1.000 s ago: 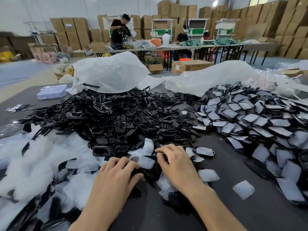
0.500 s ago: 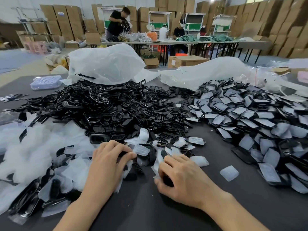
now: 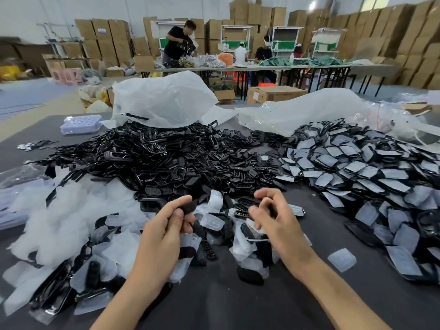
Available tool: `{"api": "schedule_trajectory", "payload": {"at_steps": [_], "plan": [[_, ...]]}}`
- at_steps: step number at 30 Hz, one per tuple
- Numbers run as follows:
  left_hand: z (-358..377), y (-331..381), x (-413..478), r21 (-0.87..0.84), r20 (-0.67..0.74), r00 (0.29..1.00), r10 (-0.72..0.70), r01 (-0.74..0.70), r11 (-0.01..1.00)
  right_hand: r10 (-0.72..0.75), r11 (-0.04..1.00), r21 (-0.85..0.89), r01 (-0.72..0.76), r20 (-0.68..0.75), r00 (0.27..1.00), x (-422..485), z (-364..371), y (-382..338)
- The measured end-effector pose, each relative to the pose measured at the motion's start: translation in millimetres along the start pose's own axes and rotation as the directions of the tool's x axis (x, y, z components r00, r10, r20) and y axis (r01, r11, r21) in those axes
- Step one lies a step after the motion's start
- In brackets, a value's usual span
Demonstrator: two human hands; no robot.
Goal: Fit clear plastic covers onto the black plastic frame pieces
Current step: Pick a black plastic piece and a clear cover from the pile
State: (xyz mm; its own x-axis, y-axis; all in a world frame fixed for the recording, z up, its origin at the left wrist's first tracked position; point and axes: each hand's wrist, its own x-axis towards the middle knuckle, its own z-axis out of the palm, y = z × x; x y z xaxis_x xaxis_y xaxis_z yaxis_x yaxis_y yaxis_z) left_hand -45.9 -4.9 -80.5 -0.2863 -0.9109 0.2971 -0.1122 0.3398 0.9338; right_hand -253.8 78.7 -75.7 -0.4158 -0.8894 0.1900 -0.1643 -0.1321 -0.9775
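Now lifted off mixed heap (image 3: 215,236) on tabletop (image 3: 214,306). Pinching small black plastic frame piece (image 3: 189,206) in left hand (image 3: 166,227); cannot tell what curled right hand (image 3: 273,220) holds. Cover-fitting likely next.

I have just one camera, worn on the person's head. It looks forward and down across the dark table (image 3: 238,306), with the left hand (image 3: 164,227) and right hand (image 3: 273,220) very near it and the stacked boxes (image 3: 104,41) far off at the top.
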Motion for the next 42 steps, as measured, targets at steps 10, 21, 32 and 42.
{"api": "schedule_trajectory", "payload": {"at_steps": [10, 21, 32, 42], "plan": [[2, -2, 1, -0.097, 0.019, 0.997, -0.071, 0.072, 0.993, 0.459, 0.540, 0.748, -0.386, 0.123, 0.880, 36, 53, -9], [1, 2, 1, -0.153, 0.053, 0.995, -0.085, 0.093, 0.984, 0.257, 0.695, 0.635, -0.337, 0.218, 0.942, 32, 51, -3], [-1, 3, 3, -0.331, 0.156, 0.957, -0.243, 0.283, 0.900, 0.249, 0.879, 0.383, -0.284, 0.137, 0.959, 30, 51, 0], [-3, 3, 3, -0.334, 0.158, 0.970, -0.187, 0.231, 0.914, 0.146, 0.932, 0.318, -0.172, 0.105, 0.984, 27, 47, -1]]}}
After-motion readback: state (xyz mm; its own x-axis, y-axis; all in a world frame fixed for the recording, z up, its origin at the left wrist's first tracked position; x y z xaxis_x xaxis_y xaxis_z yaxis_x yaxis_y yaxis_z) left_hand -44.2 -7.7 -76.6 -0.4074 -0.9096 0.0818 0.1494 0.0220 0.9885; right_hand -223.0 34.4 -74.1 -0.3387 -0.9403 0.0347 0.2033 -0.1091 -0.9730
